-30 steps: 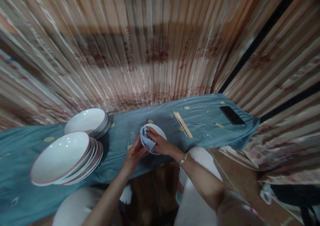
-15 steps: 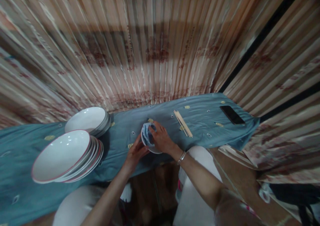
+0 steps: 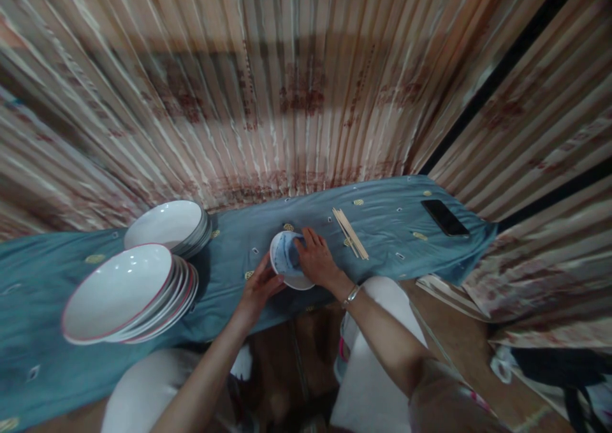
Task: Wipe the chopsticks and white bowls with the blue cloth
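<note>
Head view: The left hand (image 3: 261, 287) clamps fingers on a white bowl (image 3: 300, 284), apparently steadying it, between stacked dishes (image 3: 119, 291) and thin sticks (image 3: 350, 233). The right hand (image 3: 319, 261) presses blue cloth (image 3: 289, 254) inside, finger closure unclear.

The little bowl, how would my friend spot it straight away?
Find the blue-green tablecloth, then look between the dish stacks and the wooden sticks. The little bowl is there, held by the left hand. Unlike the stacked dishes, it has a blue cloth inside.

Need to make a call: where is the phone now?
In the head view, the phone lies near the tablecloth's right end, to the right of the sticks.
</note>
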The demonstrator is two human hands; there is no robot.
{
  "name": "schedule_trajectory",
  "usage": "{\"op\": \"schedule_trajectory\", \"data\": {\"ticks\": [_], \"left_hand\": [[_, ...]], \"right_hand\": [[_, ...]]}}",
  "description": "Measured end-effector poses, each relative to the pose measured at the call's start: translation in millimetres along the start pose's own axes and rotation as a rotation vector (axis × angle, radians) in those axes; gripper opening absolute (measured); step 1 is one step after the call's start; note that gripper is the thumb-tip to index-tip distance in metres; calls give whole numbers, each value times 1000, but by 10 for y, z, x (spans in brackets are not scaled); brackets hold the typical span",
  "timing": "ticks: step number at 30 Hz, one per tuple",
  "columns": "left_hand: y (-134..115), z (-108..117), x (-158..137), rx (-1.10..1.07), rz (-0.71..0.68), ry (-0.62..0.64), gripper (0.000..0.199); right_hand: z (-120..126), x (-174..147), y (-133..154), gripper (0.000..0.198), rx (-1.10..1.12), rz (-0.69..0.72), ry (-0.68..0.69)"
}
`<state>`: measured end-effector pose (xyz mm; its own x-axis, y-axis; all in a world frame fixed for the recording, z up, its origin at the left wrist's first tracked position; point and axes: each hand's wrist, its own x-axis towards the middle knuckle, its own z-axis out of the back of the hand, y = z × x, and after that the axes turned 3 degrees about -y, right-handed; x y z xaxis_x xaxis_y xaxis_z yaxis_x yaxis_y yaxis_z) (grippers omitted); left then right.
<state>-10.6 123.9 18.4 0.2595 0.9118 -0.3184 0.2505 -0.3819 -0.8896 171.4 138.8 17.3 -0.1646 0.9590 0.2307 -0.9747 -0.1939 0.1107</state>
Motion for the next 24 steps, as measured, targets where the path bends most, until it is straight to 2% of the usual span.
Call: {"op": "schedule_trajectory", "data": {"ticks": [17, 24], "left_hand": [[8, -7, 14, -10, 3, -1, 92], [7, -13, 13, -14, -7, 14, 85]], "right_hand": [[90, -115, 21, 28, -60, 17, 81], [96, -155, -55, 21, 91, 138, 88]]}}
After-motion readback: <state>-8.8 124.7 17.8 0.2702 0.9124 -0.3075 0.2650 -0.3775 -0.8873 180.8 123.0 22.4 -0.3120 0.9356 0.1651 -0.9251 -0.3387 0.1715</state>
